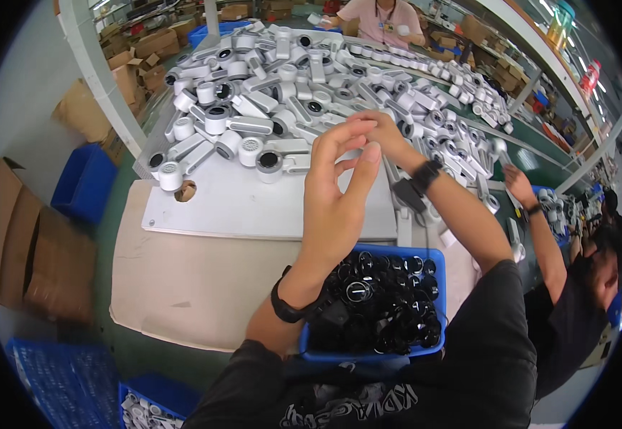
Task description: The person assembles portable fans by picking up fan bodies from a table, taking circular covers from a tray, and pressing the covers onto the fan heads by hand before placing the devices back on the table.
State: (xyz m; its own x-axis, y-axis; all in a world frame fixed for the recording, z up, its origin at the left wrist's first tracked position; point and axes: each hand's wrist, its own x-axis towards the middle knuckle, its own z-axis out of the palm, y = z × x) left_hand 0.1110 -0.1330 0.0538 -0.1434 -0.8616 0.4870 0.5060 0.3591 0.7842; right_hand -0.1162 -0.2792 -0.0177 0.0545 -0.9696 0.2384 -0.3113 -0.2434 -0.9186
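My left hand (pixel 336 196) is raised over the near edge of a white board (pixel 253 214), its fingers curved and the thumb standing apart from them. Nothing shows in the gap. My right hand (pixel 388 137) meets it at the fingertips, its own fingers mostly hidden behind the left ones. Beyond both hands lies a heap of white handheld devices (pixel 250 125) with round heads and flat grey-white handles, some with black round faces. Below my wrists sits a blue bin (pixel 439 286) full of glossy black round parts (pixel 371 300).
A co-worker (pixel 583 286) at the right reaches over the bench; another person (pixel 382 18) works at the far side. Cardboard (pixel 182 286) covers the near bench. Left stand a blue crate (pixel 85 182) and cartons (pixel 60 272). A white post (pixel 100 79) rises at the bench's left.
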